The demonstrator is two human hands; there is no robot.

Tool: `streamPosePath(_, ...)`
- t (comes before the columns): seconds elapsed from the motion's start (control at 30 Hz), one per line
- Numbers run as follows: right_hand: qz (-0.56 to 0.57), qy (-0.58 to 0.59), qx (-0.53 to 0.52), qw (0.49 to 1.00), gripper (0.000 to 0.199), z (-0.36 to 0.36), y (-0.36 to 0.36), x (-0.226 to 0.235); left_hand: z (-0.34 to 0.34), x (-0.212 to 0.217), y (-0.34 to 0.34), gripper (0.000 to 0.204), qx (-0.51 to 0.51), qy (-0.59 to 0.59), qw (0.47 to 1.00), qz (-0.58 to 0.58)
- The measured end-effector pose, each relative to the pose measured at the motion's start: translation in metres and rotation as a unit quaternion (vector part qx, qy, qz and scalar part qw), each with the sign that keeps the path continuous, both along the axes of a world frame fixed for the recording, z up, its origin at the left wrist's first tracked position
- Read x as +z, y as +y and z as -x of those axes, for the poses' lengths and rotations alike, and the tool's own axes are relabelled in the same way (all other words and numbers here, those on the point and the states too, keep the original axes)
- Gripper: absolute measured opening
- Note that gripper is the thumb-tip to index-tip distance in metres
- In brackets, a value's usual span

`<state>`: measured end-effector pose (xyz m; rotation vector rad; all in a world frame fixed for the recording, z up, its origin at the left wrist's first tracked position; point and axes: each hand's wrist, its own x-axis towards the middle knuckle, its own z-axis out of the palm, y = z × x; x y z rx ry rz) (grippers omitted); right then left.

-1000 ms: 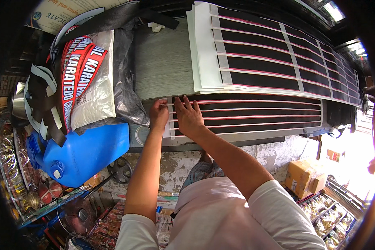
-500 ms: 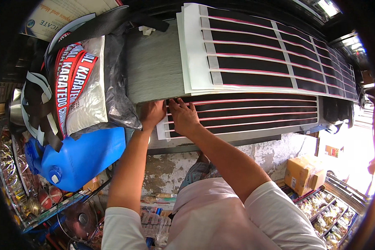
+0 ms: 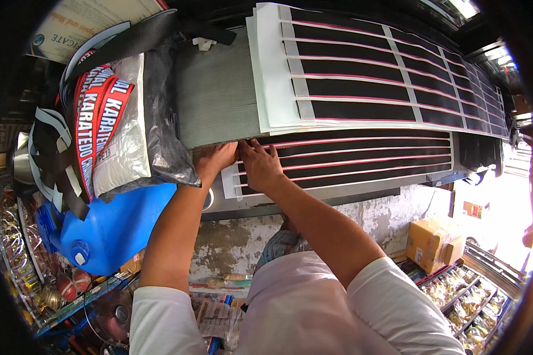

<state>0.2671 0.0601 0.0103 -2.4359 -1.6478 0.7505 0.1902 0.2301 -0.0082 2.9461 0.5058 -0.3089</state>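
Just on the person's side of the sheet stack (image 3: pixel 272 89), a striped black sheet (image 3: pixel 349 158) lies along the counter (image 3: pixel 231 205). The right hand (image 3: pixel 260 165) rests on this sheet, below the stack's near left corner, fingers slightly apart and clamped on nothing. The left hand (image 3: pixel 218 157) sits farther left of that corner; its fingertips are hard to make out, so I cannot tell its grip. The step seems to be aligning the sheet's end; the next move probably calls for steady, flat pressure.
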Motion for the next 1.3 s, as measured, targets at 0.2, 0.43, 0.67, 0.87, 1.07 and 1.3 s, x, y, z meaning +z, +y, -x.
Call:
streamPosePath(0.2, 0.021, 0.022, 0.003, 1.0, 0.075, -0.004, -0.002, 0.005, 0.002, 0.011, -0.004, 0.05, -0.002, -0.027, 0.999, -0.036)
streamPosePath(0.43, 0.052, 0.029, 0.018, 0.998, 0.076, -0.007, -0.001, 0.007, 0.01, 0.003, -0.002, 0.047, 0.054, -0.014, 0.998, 0.012)
streamPosePath(0.67, 0.048, 0.019, 0.021, 0.998, 0.077, -0.001, 0.0, 0.004, 0.042, -0.017, -0.019, 0.032, 0.157, -0.187, 0.966, 0.082)
streamPosePath(0.87, 0.06, 0.04, 0.026, 0.997, 0.073, -0.014, -0.005, 0.007, 0.047, 0.0, -0.076, 0.026, 0.214, -0.205, 0.954, 0.046)
streamPosePath(1.07, -0.182, 0.016, -0.005, 0.983, 0.05, -0.028, -0.045, -0.008, 0.053, -0.009, -0.077, 0.028, 0.263, -0.197, 0.941, 0.082)
streamPosePath(1.3, -0.264, 0.044, -0.063, 0.961, 0.035, -0.066, -0.092, -0.005, 0.048, -0.007, -0.085, 0.038, 0.285, -0.175, 0.938, 0.093)
